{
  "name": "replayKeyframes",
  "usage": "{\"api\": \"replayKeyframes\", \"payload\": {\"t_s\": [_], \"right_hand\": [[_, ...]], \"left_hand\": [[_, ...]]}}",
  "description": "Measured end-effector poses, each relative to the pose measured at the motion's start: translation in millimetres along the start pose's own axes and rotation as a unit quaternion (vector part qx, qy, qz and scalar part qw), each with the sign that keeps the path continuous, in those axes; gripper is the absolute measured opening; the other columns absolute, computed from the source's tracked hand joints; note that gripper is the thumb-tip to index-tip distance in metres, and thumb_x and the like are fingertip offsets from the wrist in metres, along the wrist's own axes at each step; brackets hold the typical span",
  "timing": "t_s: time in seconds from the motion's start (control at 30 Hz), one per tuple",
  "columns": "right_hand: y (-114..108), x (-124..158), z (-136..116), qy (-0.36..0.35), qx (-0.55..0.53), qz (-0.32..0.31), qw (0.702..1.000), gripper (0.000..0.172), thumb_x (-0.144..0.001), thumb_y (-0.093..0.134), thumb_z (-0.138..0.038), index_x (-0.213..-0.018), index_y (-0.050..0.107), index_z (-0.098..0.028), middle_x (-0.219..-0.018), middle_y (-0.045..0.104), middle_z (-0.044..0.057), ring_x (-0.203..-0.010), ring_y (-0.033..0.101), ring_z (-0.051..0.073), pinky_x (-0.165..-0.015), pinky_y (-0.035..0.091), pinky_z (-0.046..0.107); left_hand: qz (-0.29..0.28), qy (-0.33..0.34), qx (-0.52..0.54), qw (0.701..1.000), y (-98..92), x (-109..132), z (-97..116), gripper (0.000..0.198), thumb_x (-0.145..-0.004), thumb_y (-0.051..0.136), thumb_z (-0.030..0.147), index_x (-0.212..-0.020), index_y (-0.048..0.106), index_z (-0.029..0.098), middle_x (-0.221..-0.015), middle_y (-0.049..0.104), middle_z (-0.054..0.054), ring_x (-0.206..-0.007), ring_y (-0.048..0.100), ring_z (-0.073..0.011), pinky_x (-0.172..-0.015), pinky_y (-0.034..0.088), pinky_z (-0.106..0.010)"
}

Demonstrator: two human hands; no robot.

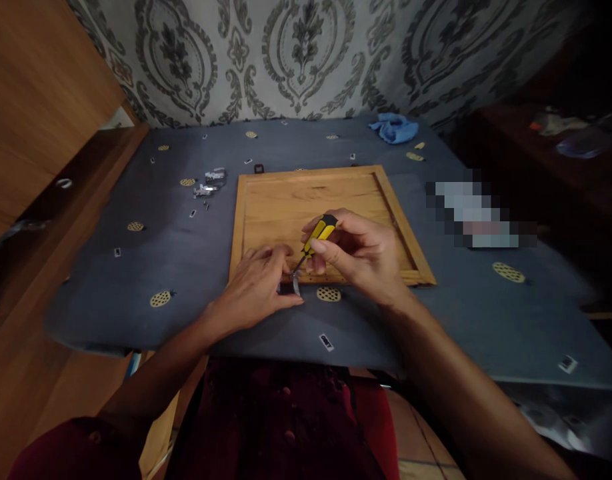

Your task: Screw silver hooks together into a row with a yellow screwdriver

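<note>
A wooden cabinet door (pixel 306 200) with a raised frame lies flat on the cloth-covered table. At its near edge, a metal hinge (pixel 296 283) is gripped between the thumb and fingers of my left hand (pixel 256 280). My right hand (pixel 366 253) is closed round a yellow and black screwdriver (pixel 320 233). The screwdriver is tilted, its shaft pointing down to the hinge. My left fingers hide part of the hinge, and whether the tip sits in a screw I cannot tell.
Two more metal hinges (pixel 205 191) and small screws (pixel 206 206) lie left of the door. Behind it is a small black object (pixel 259 169). A crumpled blue cloth (pixel 395 128) rests at the back right. Wooden furniture (pixel 46 100) stands on the left; a blurred-out item lies right.
</note>
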State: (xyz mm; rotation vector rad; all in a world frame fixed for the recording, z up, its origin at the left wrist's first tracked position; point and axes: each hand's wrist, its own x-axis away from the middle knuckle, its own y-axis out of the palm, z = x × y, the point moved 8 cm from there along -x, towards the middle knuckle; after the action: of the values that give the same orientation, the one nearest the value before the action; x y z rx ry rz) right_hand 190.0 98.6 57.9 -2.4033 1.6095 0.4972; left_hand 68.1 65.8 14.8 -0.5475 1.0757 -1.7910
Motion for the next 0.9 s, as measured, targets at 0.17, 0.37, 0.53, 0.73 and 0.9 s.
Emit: {"api": "replayKeyframes", "payload": {"t_s": [0.17,0.37,0.53,0.73,0.9], "right_hand": [[1,2,5,0.007,-0.011,0.038,0.999,0.032,-0.079,0.084,-0.038,-0.082,0.055,-0.024,-0.066,0.060,-0.007,-0.043,0.057,0.008,-0.039,0.048,0.022],[-9,3,-8,-0.055,0.007,0.100,0.993,0.029,-0.082,0.082,-0.035,-0.083,0.055,-0.025,-0.070,0.060,-0.006,-0.043,0.057,0.007,-0.039,0.050,0.023],[-10,2,-8,-0.045,0.024,0.089,0.995,0.031,-0.083,0.081,-0.037,-0.079,0.053,-0.024,-0.060,0.056,-0.008,-0.039,0.053,0.007,-0.038,0.048,0.023],[-6,3,-2,-0.016,0.034,0.072,0.997,0.031,-0.083,0.081,-0.038,-0.081,0.054,-0.025,-0.058,0.055,-0.009,-0.040,0.054,0.008,-0.038,0.047,0.022],[-4,2,1,-0.019,0.022,0.061,0.998,0.030,-0.082,0.082,-0.035,-0.080,0.054,-0.024,-0.058,0.054,-0.009,-0.041,0.056,0.007,-0.039,0.046,0.021]], "left_hand": [[-0.007,-0.002,0.001,1.000,-0.5,-1,1,0.060,-0.073,0.089,0.032,-0.114,0.046,0.022,-0.105,0.070,-0.004,-0.108,0.064,-0.0315,-0.096,0.047,-0.049],[-0.012,-0.010,0.003,1.000,-1.4,-1,1,0.057,-0.073,0.089,0.030,-0.111,0.047,0.021,-0.104,0.069,-0.005,-0.106,0.064,-0.0300,-0.094,0.048,-0.047],[-0.010,-0.006,-0.001,1.000,-0.6,-1,1,0.058,-0.073,0.089,0.032,-0.111,0.046,0.021,-0.104,0.069,-0.005,-0.105,0.064,-0.0302,-0.093,0.048,-0.047],[-0.010,-0.015,-0.007,1.000,-0.8,-1,1,0.054,-0.072,0.089,0.031,-0.104,0.046,0.022,-0.103,0.068,-0.004,-0.104,0.064,-0.0307,-0.092,0.049,-0.047],[-0.010,-0.014,-0.003,1.000,-1.2,-1,1,0.053,-0.073,0.089,0.030,-0.102,0.046,0.022,-0.102,0.068,-0.003,-0.104,0.064,-0.0296,-0.092,0.049,-0.046]]}}
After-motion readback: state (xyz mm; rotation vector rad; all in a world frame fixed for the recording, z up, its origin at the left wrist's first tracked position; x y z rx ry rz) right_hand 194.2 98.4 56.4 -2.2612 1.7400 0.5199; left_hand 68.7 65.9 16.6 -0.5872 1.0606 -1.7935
